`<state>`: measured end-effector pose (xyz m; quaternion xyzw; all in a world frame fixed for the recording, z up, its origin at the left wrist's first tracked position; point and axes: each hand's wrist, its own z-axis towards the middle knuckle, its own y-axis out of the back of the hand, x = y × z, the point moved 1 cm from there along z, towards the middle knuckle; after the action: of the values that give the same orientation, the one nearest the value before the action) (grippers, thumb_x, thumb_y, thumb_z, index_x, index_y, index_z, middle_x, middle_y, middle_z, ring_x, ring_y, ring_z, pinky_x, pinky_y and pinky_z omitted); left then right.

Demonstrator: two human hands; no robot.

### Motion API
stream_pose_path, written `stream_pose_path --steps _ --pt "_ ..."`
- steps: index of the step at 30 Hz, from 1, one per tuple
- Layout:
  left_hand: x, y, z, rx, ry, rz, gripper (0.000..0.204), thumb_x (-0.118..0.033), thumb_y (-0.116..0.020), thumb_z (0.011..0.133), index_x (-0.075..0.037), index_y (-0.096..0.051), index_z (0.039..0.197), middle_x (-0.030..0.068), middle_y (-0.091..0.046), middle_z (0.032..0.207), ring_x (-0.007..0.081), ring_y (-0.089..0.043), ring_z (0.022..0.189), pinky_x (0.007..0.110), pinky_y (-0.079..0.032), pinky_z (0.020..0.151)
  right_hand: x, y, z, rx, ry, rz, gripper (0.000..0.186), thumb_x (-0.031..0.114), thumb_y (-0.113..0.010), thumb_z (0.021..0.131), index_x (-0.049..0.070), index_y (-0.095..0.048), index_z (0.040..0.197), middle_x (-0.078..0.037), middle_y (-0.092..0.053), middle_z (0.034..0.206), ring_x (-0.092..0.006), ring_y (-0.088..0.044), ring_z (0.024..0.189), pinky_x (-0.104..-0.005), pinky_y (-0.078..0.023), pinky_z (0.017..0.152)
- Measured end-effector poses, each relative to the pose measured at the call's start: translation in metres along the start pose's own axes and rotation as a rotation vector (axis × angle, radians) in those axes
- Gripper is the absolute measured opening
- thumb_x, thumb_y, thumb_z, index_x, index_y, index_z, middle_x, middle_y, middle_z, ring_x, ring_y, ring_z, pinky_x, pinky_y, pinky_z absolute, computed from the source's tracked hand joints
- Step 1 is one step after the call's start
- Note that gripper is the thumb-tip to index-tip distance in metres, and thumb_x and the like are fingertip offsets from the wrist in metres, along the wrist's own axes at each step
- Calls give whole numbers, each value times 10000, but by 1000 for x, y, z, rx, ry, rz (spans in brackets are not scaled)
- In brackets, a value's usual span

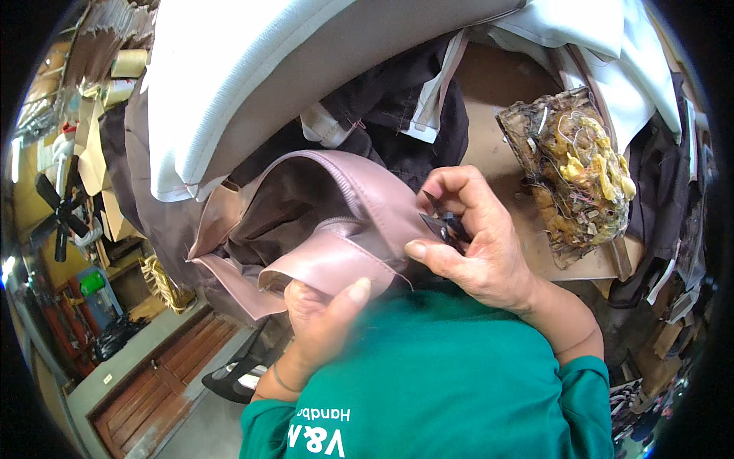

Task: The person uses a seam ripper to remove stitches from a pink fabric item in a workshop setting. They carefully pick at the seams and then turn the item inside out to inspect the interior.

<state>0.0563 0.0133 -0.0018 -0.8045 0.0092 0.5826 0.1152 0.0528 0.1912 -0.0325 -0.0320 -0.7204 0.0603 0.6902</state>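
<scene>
Fingers of the left hand (321, 321) pinch a glossy pink leather-like bag (386, 203) with a curved zip, held between both hands before the green cloth shirt (451, 367); those of the right hand (485, 256) grasp small, dark metal snips (451, 224) beside its edge. Best keep the material taut, blade tips angled away from its surface.

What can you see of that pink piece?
The pink piece looks shiny and leathery, curved open before the green shirt, with a zipper along its opening and a darker lining inside. A loose thread shows at its edge. The left hand grips its near flap; the right hand holds a dark tool at its right.
</scene>
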Motion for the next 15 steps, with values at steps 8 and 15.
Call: stream_pose_path --steps 8,15 --pt "2 8 -5 43 9 131 213 -1 -595 743 15 -563 954 60 -580 920 123 -537 832 267 -422 766 0 -1 7 -4 -271 464 350 38 -615 737 -16 -439 1034 -50 -474 964 -102 -466 916 -254 -397 825" --pt "3 4 -4 -4 -23 57 215 -25 -618 737 15 -566 942 64 -579 905 134 -539 826 274 -424 762 0 5 2 -13 128 -411 376 80 -641 741 53 -463 1071 -98 -513 988 -211 -577 816 -297 -480 691"
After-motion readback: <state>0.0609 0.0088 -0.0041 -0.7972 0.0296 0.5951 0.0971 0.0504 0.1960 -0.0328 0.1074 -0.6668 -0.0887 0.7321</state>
